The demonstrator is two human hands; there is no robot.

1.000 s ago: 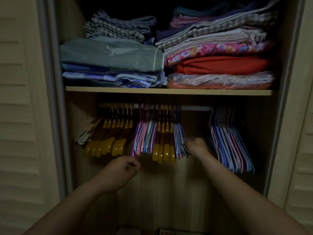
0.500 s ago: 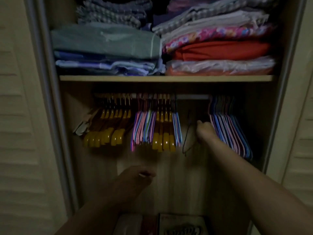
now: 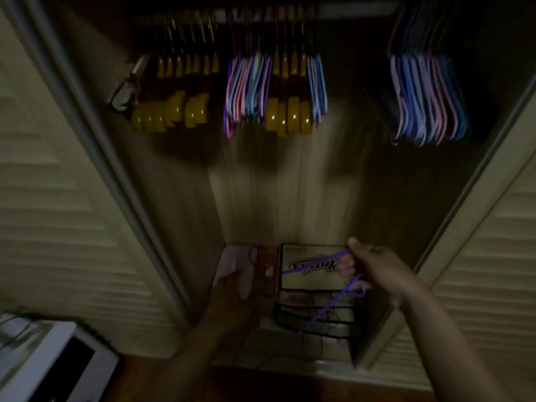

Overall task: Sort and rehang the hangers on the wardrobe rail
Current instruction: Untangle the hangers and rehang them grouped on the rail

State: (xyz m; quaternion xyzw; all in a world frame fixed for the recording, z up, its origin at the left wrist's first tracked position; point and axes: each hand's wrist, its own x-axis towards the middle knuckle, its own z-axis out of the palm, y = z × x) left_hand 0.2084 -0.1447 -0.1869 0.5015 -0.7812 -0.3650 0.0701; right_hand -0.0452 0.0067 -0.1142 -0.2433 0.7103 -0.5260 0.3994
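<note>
Low at the open wardrobe, a person's right hand [image 3: 377, 274] pinches a thin purple wire hanger [image 3: 324, 288] between thumb and curled fingers, holding it just above the clutter on the wardrobe floor. The hanger lies tilted, its long axis running from upper left near the fingers down toward the lower left, with a small twisted loop, probably the hook end, close to the palm; blur keeps the exact outline uncertain. The left hand [image 3: 232, 294] reaches down beside it toward a pale flat packet [image 3: 235, 259]; its fingers look loosely spread, though whether they touch anything cannot be told in this dim light. Just behind the hanger sits a square printed box [image 3: 307, 274], with dark looped wires [image 3: 316, 320] in front of it.

Judging from this, the hanger is off the rail and in transit, a sorting step between groups. The next move would call for turning the hook upward and lifting it well up to the rail.

Far above, on the metal wardrobe rail [image 3: 348, 11], hang yellow wooden hangers [image 3: 171, 108], a mixed bunch of pink and blue wire hangers [image 3: 246, 91] around more yellow ones, and, well apart to the right, a larger set of blue and lilac wire hangers [image 3: 426, 97]. Louvred cream doors [image 3: 58, 184] frame the scene.
</note>
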